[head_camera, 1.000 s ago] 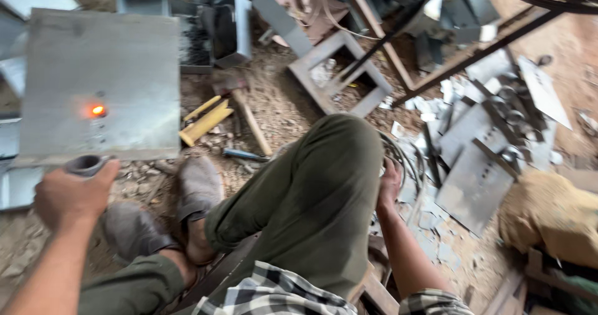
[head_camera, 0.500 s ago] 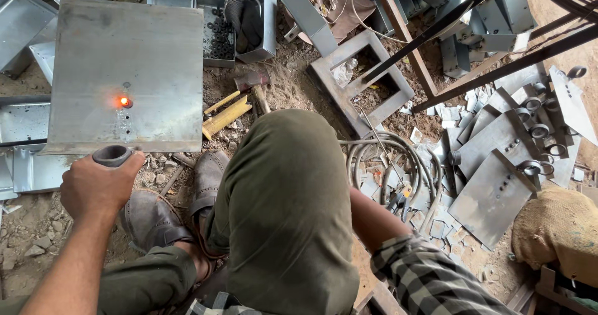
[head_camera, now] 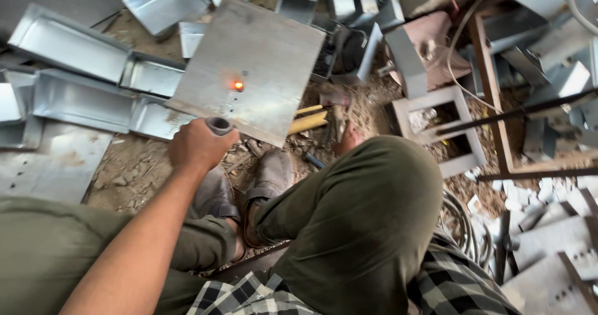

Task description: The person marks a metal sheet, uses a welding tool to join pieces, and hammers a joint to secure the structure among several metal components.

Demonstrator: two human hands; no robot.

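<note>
Left hand [head_camera: 198, 145] is closed in a fist around a short grey tube [head_camera: 219, 126], whose round open end shows above the thumb side. Right hand [head_camera: 346, 139] is mostly hidden behind the raised knee in olive trousers [head_camera: 361, 221]; only a small part of it shows near the ground, so I cannot tell if it is open or closed, or if it holds anything.

Just beyond the left hand lies a flat square steel plate [head_camera: 255, 60], tilted a little over other pieces, and on it one small spot glows orange [head_camera: 238, 85]. Between the two hands, on the dirt floor [head_camera: 134, 169], are two yellow sticks [head_camera: 308, 121] lying side by side, close to the near edge of the plate. Below the left hand are two worn grey shoes [head_camera: 269, 177], soles on the floor.

Further to the left of the left hand lie several shiny metal trays [head_camera: 68, 44], touching each other. Beyond the right hand stands a pale box frame with two openings [head_camera: 440, 128], and next to it a rusty angle-iron frame [head_camera: 498, 134].
</note>
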